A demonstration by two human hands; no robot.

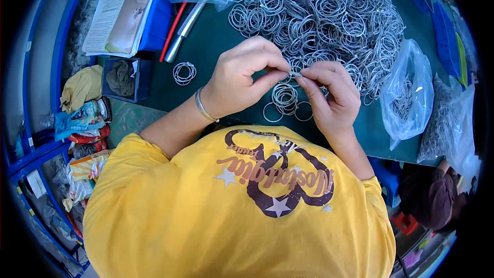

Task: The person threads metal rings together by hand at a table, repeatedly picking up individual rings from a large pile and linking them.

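Both hands meet over the dark green table [216, 36], just at the near edge of the big heap of metal rings [329, 15], which serves as the landmark here. The left hand [239, 80] is curled nearly closed, thumb and forefinger pinched together on a small metal ring [294, 73] held up between the two hands; a thin metal bangle [204, 107] circles its wrist. The right hand [332, 95] is likewise mostly closed, its fingertips pressed on the same ring from the other side, so the ring is gripped by both hands at once, just in front of the heap. Directly below the held ring, nearer the person than the heap, a small cluster of linked rings [285, 100] lies flat on the table. Well to the left of the heap, a separate pair of rings [184, 73] rests alone, and beyond it a silver tube [188, 25] and a red rod [173, 31] lie side by side. To the right of the heap sits a clear plastic bag [409, 92] with more rings inside. Far left of the heap, a small dark box [123, 78] holds a crumpled cloth, beside a blue bin [157, 20] with papers.
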